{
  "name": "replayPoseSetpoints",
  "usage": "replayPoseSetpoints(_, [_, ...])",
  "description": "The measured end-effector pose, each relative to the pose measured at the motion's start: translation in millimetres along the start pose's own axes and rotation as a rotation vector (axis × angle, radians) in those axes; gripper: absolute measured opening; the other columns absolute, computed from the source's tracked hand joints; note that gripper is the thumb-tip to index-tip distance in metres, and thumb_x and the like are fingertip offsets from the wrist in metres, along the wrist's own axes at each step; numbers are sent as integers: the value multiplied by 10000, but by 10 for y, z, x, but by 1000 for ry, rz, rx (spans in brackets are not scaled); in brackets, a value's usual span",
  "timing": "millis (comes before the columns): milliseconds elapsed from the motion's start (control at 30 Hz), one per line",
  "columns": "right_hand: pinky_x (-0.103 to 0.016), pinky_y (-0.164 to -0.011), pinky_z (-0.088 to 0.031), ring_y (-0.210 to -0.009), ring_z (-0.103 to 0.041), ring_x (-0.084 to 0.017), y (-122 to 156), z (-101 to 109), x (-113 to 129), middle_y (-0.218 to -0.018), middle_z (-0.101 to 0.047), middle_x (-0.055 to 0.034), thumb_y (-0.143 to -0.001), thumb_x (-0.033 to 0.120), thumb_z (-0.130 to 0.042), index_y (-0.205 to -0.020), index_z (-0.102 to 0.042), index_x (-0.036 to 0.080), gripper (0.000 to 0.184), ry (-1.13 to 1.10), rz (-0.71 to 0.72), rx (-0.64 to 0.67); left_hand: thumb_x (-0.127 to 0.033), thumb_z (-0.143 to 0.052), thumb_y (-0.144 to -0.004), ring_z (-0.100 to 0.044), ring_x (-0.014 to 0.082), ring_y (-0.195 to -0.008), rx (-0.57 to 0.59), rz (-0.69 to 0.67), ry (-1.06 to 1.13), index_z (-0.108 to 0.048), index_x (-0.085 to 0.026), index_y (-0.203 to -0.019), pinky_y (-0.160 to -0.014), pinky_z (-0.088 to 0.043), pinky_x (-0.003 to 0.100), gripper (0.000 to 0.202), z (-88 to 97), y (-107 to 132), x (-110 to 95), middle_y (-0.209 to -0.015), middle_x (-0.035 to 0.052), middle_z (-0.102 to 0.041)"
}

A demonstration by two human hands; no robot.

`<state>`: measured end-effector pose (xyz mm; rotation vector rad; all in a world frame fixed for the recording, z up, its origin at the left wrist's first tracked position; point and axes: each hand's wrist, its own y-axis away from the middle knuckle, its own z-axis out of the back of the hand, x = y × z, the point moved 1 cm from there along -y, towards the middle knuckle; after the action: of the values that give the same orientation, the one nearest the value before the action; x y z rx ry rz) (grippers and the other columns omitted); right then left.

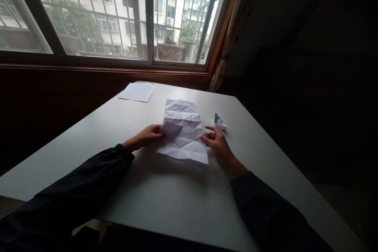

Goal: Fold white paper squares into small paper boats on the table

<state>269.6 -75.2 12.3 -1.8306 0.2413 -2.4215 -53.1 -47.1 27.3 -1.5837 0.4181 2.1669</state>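
Observation:
A long white sheet of paper (184, 141), covered in crisscross fold creases, lies lengthwise in front of me over the table. My left hand (149, 136) pinches its left edge, where a flap stands folded up and inward. On the opposite edge, my right hand (217, 141) grips the paper between thumb and fingers, with the index finger stretched out away from it. The near end of the sheet looks slightly raised, casting a shadow below. Just beyond my right hand sits a small folded paper boat (220, 121), apart from the sheet.
The white table (97, 126) narrows toward a window (118, 15) with bars and potted plants outside. A stack of printed papers (137, 92) rests at its far left corner. A tied curtain (220, 71) hangs beyond the far edge.

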Motion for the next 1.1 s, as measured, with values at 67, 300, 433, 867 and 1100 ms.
replayPoseSetpoints(67, [-385, -774, -564, -733, -656, -210, 16, -17, 2, -828, -668, -9, -800, 351, -729, -1280, -593, 214, 518, 336, 109, -15, -362, -646, -802, -669, 210, -810, -114, -59, -297, -706, -168, -1121, -741, -526, 307, 378, 13, -14, 20, -923, 58, -727])
replayPoseSetpoints(300, [-519, -1025, -507, -1234, -568, -373, 65, -100, 66, -1401, -540, -183, -862, 233, -647, -1413, -533, 202, 563, 894, 433, -59, -317, -609, -822, -659, 234, -853, -182, -165, -764, -634, -189, -1200, -722, -485, 313, 400, -64, 1, -41, -1050, 97, -707])
replayPoseSetpoints(433, [-526, -1044, -483, -1218, -572, -343, 91, -142, 148, -1321, -646, -120, -911, 176, -593, -1330, -620, 233, 424, 945, 526, 133, -314, -593, -843, -675, 261, -931, -195, -145, -817, -634, -206, -1187, -763, -499, 327, 363, -85, 11, -39, -1109, 102, -709])
replayPoseSetpoints(867, [-484, -1082, -487, -1274, -597, -304, 216, -214, 338, -1374, -651, -129, -982, 459, -602, -1354, -644, 211, 449, 824, 555, 434, -211, -576, -825, -680, 276, -1052, -143, -204, -856, -594, -234, -1342, -879, -537, 360, 518, -161, 39, -56, -1262, 102, -676])
replayPoseSetpoints(1100, [-598, -1216, -291, -1522, -307, -388, 235, -282, 237, -1659, -331, -76, -995, 517, -538, -1583, -391, 312, 640, 890, 507, 557, -152, -541, -867, -656, 252, -1099, -98, -279, -855, -651, -277, -1346, -944, -541, 356, 507, -198, 55, -81, -1263, 89, -674])
